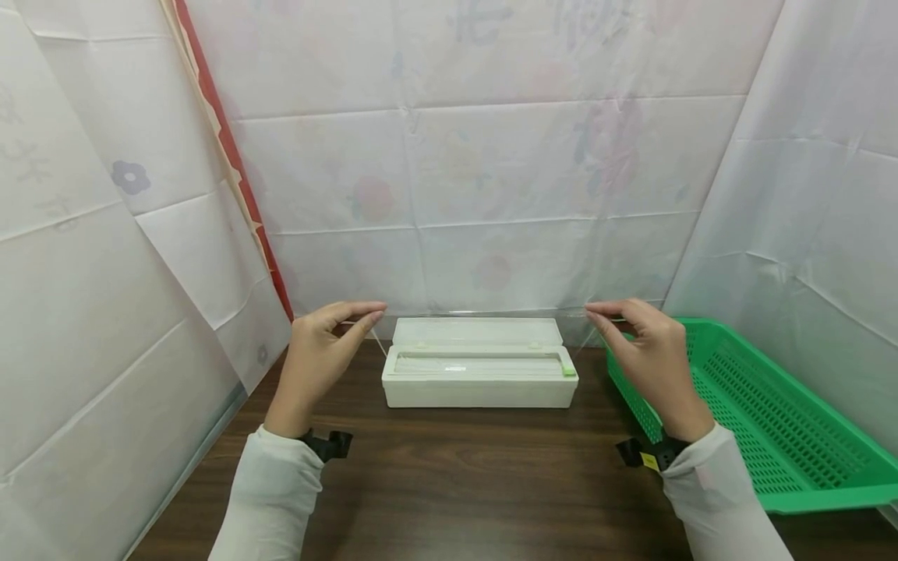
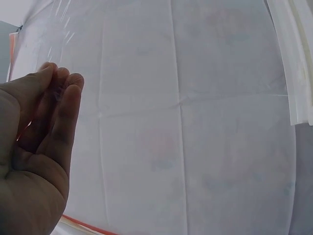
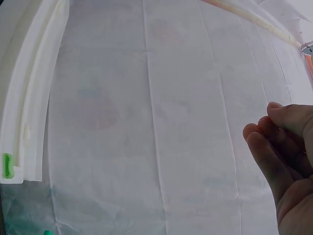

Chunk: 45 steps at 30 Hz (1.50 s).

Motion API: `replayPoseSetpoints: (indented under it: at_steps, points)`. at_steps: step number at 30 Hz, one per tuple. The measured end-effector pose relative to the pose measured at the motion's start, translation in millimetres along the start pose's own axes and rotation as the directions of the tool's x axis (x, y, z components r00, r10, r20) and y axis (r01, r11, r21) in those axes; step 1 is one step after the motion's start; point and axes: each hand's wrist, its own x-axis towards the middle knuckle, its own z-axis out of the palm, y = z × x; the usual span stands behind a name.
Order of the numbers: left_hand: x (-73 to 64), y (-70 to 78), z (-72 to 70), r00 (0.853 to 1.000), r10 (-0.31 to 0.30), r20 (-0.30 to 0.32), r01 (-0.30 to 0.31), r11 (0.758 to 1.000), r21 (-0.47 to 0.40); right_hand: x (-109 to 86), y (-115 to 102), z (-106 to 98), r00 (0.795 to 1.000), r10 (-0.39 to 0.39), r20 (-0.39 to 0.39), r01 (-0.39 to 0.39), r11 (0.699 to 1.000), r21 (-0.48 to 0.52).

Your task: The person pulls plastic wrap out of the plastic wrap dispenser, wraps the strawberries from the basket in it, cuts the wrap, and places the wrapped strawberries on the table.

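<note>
A white cling film dispenser (image 1: 480,395) stands on the dark wood table, its lid (image 1: 477,331) raised at the back. A small green slide cutter (image 1: 568,371) sits at the right end of its front rail. Clear cling film (image 1: 471,314) stretches above the box, its side edges slanting down toward the dispenser. My left hand (image 1: 319,354) pinches the film's left corner between thumb and fingers. At the opposite corner, my right hand (image 1: 648,351) pinches the film the same way. Both hands are raised a little above lid height, to either side of the box.
A green plastic basket (image 1: 828,499) with slotted walls stands on the right, partly behind my right forearm. Pale printed sheeting (image 1: 491,171) hangs at the back and along both sides. Brown wood tabletop (image 1: 477,483) spreads in front of the dispenser.
</note>
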Motion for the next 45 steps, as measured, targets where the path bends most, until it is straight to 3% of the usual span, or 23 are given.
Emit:
replayPoseSetpoints:
  at_steps: [15,22,45]
  points:
    - [2.5,7.1,-6.4,1.0,0.002,0.014,-0.002,1.0,0.0,2.2,-5,-4,0.999,-0.016,-0.043,0.017,1.0,0.022]
    - [4.3,9.2,-6.9,0.999,0.033,-0.002,-0.033,0.999,0.02,3.4,-5,-6,0.997,-0.034,-0.069,0.036,0.999,0.033]
    - [3.9,15.7,-13.1,0.998,0.056,0.006,-0.056,0.998,0.005,4.5,-10,-11,0.996,-0.034,-0.078,0.037,0.998,0.047]
